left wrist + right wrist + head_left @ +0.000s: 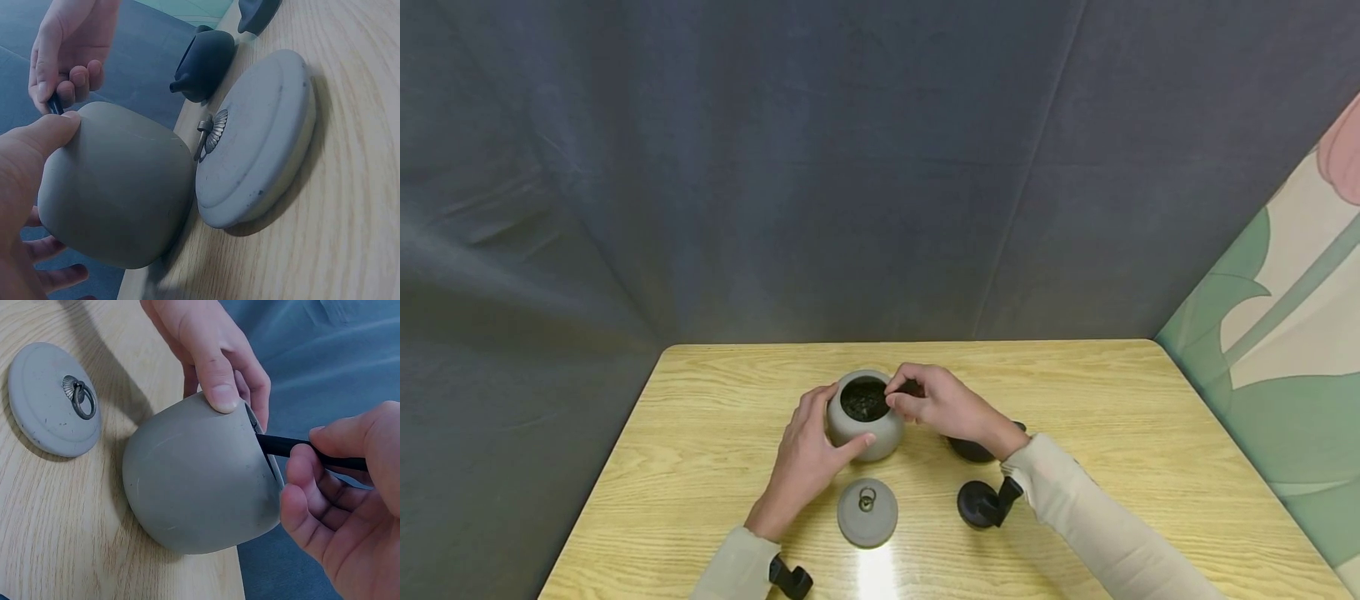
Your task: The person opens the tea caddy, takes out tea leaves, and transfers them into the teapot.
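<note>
A grey round jar [868, 437] stands uncovered, with dark, loose contents inside its mouth. My left hand [808, 450] holds it from the left, thumb [223, 394] at the rim and the other fingers round the far side. With thumb and fingers, my right hand [928, 400] pinches a slim black stick-like tool [281, 445] at the right of the mouth. The tool's far end goes in past the rim and is hidden. On the table in front of the jar lies its grey lid [867, 521], ring handle [81, 400] facing up.
A black teapot [206, 62] stands to the right, partly under my right forearm in the head view. Nearer me is a small round black object [975, 502], partly covered by the wrist camera. A dark curtain [850, 183] hangs behind the wooden table [700, 433].
</note>
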